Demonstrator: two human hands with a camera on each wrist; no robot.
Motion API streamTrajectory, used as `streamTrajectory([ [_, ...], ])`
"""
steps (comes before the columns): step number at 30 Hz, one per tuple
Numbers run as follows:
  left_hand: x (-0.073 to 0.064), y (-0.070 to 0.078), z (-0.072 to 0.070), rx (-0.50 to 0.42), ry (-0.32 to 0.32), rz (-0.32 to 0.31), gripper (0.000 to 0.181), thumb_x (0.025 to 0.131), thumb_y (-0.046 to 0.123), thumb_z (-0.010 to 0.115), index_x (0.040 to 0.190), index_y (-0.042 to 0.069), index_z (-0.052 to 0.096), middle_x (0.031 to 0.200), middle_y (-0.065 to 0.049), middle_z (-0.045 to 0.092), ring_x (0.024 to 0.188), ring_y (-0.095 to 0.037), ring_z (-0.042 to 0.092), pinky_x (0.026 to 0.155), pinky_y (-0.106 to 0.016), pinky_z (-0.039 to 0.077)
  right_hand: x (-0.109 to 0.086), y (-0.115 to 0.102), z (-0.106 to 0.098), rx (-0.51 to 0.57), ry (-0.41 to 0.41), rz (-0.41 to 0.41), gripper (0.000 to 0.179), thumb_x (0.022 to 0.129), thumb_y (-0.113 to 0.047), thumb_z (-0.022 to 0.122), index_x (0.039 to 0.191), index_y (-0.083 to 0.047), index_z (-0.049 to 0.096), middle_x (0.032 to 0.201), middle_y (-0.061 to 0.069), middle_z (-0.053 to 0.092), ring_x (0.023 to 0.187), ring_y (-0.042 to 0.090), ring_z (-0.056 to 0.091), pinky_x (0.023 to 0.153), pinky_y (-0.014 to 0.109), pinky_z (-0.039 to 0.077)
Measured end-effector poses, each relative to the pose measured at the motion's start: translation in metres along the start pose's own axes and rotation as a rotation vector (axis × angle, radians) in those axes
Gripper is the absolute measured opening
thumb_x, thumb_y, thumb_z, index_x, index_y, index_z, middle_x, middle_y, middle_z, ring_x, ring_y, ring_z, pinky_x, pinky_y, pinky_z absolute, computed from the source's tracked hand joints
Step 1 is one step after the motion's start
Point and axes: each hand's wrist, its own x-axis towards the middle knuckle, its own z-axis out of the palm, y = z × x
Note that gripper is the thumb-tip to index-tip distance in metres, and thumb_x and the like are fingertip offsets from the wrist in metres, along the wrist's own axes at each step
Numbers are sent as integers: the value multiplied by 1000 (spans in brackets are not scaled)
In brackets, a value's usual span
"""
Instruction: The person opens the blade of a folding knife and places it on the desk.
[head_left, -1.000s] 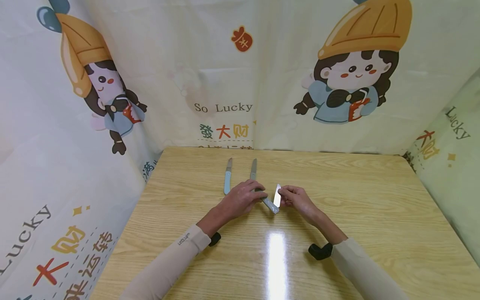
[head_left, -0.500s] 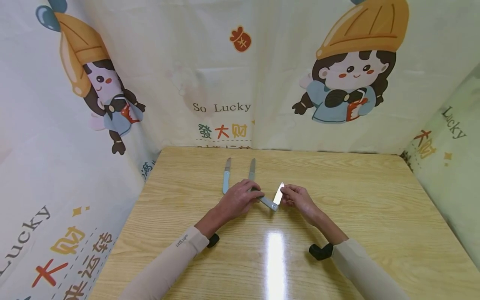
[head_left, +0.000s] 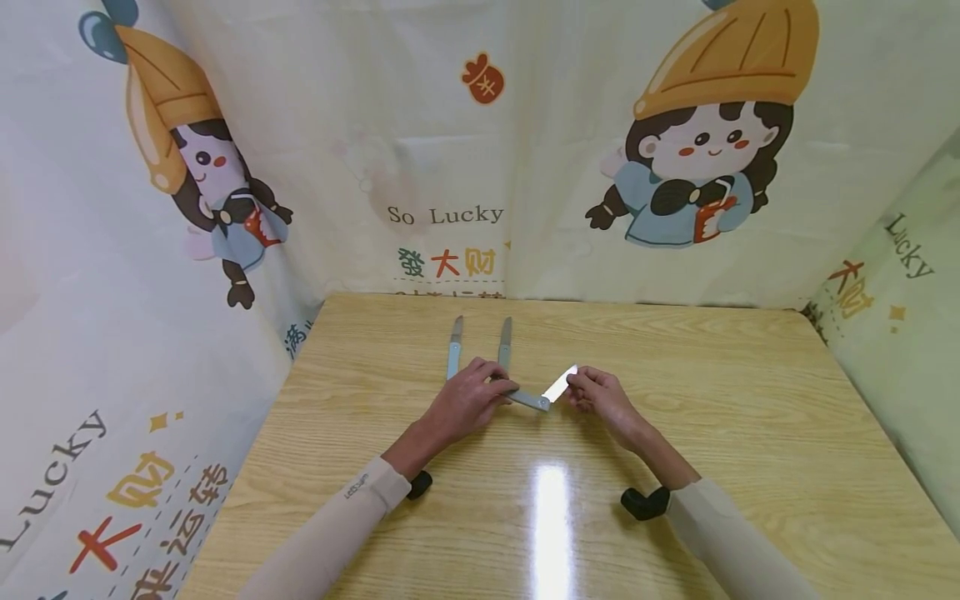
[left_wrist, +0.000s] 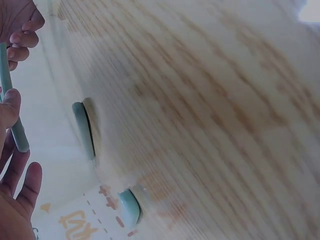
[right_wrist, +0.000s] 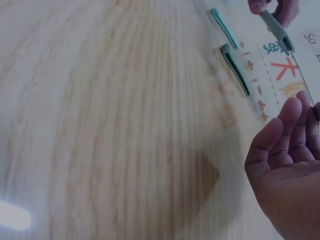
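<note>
Between my hands is a folding knife with a grey-green handle, its shiny blade swung well out from the handle. My left hand grips the handle's rear end between thumb and fingers. With thumb and fingertips my right hand pinches the blade near its tip. The right wrist view shows the blade edge-on as a thin line running from the handle to the right fingers. Beyond the left hand, a light blue folding knife and a grey-green folding knife lie unfolded on the table, blades pointing away.
The wooden table reaches back to a printed cloth hung behind it and along both sides. A bright light reflection shows on the front of the tabletop. Black wrist straps sit at both cuffs.
The held knife's blade has swung further out from its handle, the right fingers moving slightly right with it. The left hand has shifted a little left, and the handle now lies flatter.
</note>
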Motion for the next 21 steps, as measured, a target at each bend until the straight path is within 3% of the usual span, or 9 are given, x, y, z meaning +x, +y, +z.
streamTrajectory([
  [8,-3,-3,1,-2,25,-23,19,94,19,77,112,13,77,107,-3,64,94,-20,55,79,-31,50,0,-2,-3,-15,10,-12,22,107,-17,54,96,3,55,93,18,64,76,16,59,70,28,51],
  [21,-5,-2,5,-25,34,-119,20,93,23,79,111,13,77,104,-2,62,92,-20,53,73,-30,51,-1,3,-4,14,49,-6,23,107,-18,55,92,-1,53,90,14,65,73,16,57,67,27,48],
])
